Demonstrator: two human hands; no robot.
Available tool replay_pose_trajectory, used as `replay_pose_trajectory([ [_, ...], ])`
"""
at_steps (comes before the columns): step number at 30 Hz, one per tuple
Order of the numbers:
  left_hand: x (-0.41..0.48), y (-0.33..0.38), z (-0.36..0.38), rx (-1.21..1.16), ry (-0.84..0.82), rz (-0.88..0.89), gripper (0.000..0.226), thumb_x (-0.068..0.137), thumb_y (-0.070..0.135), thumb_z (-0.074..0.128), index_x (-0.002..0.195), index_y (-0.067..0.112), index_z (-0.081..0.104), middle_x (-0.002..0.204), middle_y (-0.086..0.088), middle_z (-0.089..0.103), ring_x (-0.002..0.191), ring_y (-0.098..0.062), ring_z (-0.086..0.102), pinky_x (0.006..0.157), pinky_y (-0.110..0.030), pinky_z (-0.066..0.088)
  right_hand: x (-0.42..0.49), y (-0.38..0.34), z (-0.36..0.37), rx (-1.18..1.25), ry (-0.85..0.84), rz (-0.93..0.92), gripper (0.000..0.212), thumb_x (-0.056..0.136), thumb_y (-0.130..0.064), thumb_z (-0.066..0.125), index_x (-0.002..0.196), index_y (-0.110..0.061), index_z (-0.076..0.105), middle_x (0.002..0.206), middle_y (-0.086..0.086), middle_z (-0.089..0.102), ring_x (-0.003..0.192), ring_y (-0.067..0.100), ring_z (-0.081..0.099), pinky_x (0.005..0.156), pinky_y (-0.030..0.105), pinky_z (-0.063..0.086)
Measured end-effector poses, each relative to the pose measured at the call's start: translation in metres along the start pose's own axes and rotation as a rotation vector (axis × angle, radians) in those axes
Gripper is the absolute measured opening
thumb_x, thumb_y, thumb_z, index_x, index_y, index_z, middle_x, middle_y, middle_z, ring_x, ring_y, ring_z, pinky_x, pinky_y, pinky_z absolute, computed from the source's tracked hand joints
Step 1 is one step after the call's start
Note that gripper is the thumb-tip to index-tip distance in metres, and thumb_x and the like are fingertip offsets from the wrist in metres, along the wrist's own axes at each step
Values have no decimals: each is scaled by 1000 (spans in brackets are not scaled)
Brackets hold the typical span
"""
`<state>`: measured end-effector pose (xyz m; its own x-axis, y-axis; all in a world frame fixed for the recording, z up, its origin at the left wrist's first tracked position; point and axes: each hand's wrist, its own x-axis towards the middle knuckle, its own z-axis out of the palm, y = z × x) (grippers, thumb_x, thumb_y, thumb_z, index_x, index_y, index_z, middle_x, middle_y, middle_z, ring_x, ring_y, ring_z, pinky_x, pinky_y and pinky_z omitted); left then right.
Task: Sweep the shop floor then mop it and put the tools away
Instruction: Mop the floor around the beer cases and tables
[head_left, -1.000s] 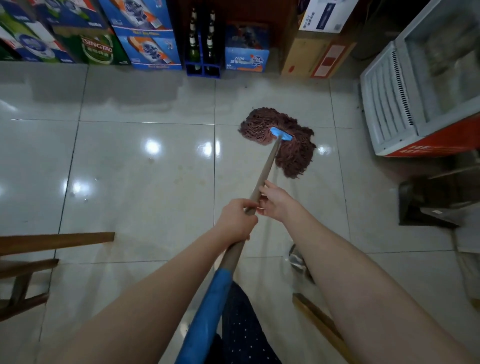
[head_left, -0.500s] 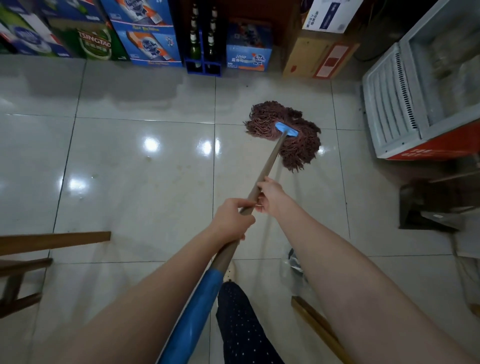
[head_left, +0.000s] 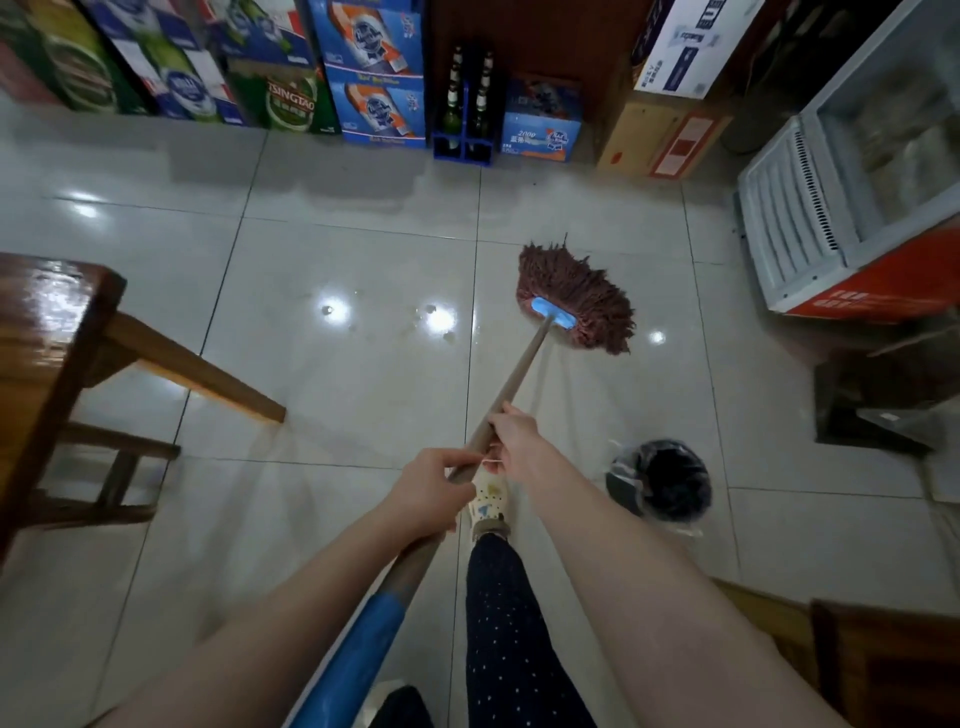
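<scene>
A mop with a reddish-brown string head (head_left: 576, 296) and a light-blue clamp lies flat on the glossy white tiled floor (head_left: 332, 395), ahead and slightly right. Its wooden handle (head_left: 514, 379) runs back toward me and ends in a blue grip at the bottom of the view. My left hand (head_left: 426, 493) is wrapped around the handle lower down. Just above it, my right hand (head_left: 511, 436) holds the same handle. Wet sheen and droplets show on the tiles left of the mop head.
Stacked beer cartons (head_left: 363, 67), a blue bottle crate (head_left: 465, 114) and cardboard boxes (head_left: 665, 135) line the far wall. A white and red chest freezer (head_left: 852, 218) stands right. A wooden table and bench (head_left: 62, 364) are left, a black-lined bin (head_left: 662, 480) right of my leg.
The mop head has slid back toward me and a little right, away from the boxes. The view has shifted back, bringing the wooden table and the bin into sight. Both hands keep their hold.
</scene>
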<state>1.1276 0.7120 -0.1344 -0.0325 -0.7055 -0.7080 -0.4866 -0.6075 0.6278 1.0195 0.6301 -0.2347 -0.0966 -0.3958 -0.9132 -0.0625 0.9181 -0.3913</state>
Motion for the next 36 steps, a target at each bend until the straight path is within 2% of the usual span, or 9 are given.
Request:
replay_pose_trajectory([
  [3, -50, -40, 1, -14, 3, -21, 48, 86, 4, 50, 130, 24, 55, 90, -3, 60, 45, -10, 52, 36, -15, 39, -35, 53, 20, -5, -26, -5, 52, 97, -12, 39, 142, -39, 38, 70, 8, 55, 48, 18, 48, 52, 26, 39],
  [5, -83, -64, 2, -18, -7, -43, 49, 86, 4, 51, 130, 23, 55, 86, -3, 59, 44, -11, 52, 37, -16, 40, -61, 85, 31, 7, -47, 1, 51, 98, -13, 40, 142, -39, 38, 73, 7, 56, 51, 18, 49, 53, 27, 40],
  [10, -136, -103, 5, 27, -14, -60, 49, 86, 5, 50, 131, 24, 53, 87, -5, 61, 45, -13, 53, 37, -17, 40, -100, 145, 50, 89, -78, 22, 46, 98, -17, 44, 140, -37, 40, 77, 7, 56, 57, 18, 50, 57, 30, 43],
  [14, -148, -115, 10, 79, -6, -49, 48, 86, 5, 51, 130, 24, 53, 108, -8, 61, 43, -11, 53, 36, -15, 40, -108, 163, 53, 104, -79, 46, 50, 99, -17, 46, 144, -37, 35, 81, 7, 59, 61, 18, 55, 58, 32, 44],
  [18, -136, -121, 11, 117, 6, -53, 45, 87, 7, 52, 129, 22, 54, 100, -4, 55, 43, -12, 53, 34, -14, 39, -96, 161, 53, 105, -106, 51, 53, 100, -18, 46, 147, -37, 30, 84, 6, 59, 65, 18, 58, 68, 37, 47],
  [21, -120, -113, 6, 171, 17, -41, 40, 89, 8, 52, 127, 21, 54, 106, -8, 56, 45, -13, 52, 33, -13, 37, -83, 150, 54, 111, -124, 43, 57, 100, -14, 44, 149, -36, 25, 90, 7, 61, 66, 18, 59, 79, 41, 47],
  [26, -74, -74, 16, 176, 36, -24, 35, 90, 11, 53, 124, 21, 55, 104, -7, 56, 48, -12, 53, 32, -12, 37, -46, 109, 30, 132, -107, 25, 54, 99, -15, 44, 147, -36, 29, 91, 7, 64, 67, 19, 60, 66, 36, 47],
  [29, -28, -30, 29, 163, 29, 1, 35, 90, 9, 54, 123, 19, 56, 103, -7, 56, 49, -12, 54, 33, -12, 39, -18, 65, -3, 142, -84, 11, 47, 99, -17, 44, 143, -32, 37, 81, 4, 63, 64, 18, 58, 61, 32, 45],
  [36, 92, 84, 35, 156, -8, 24, 35, 89, 9, 54, 123, 20, 55, 114, -11, 56, 55, -14, 56, 35, -12, 40, 58, -66, -73, 178, -48, -31, 51, 100, -16, 42, 147, -33, 29, 81, 3, 58, 66, 17, 58, 59, 32, 44],
])
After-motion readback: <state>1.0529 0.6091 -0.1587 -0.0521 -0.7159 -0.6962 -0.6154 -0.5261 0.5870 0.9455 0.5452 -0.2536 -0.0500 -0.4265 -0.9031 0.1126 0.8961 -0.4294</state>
